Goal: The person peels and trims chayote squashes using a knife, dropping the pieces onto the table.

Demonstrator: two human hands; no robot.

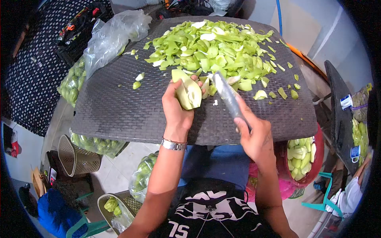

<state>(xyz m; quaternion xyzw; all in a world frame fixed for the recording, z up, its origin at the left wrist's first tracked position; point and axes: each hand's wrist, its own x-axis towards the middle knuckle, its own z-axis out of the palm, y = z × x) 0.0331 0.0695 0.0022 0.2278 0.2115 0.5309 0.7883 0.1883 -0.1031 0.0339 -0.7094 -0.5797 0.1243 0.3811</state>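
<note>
My left hand (176, 111) is closed around a peeled, pale green chayote (187, 92), its cut face with a hollow turned toward me. In my right hand (256, 133) is a knife (228, 95), its broad, wet blade pointing up and left. The blade is a short way right of the chayote, apart from it. A pale slice (205, 88) shows beside my left fingertips; whether they touch it I cannot tell. Just beyond both hands, a wide heap of green peels and pieces (214, 49) covers the back of the dark woven table (131, 107).
A clear plastic bag (113, 37) lies at the table's left edge, above a bag of chayotes (73, 83). Below right stands a red tub (282, 162) with cut chayotes. Beige baskets (67, 152) are on the floor at left. Another person's white clothing (351, 198) shows at far right.
</note>
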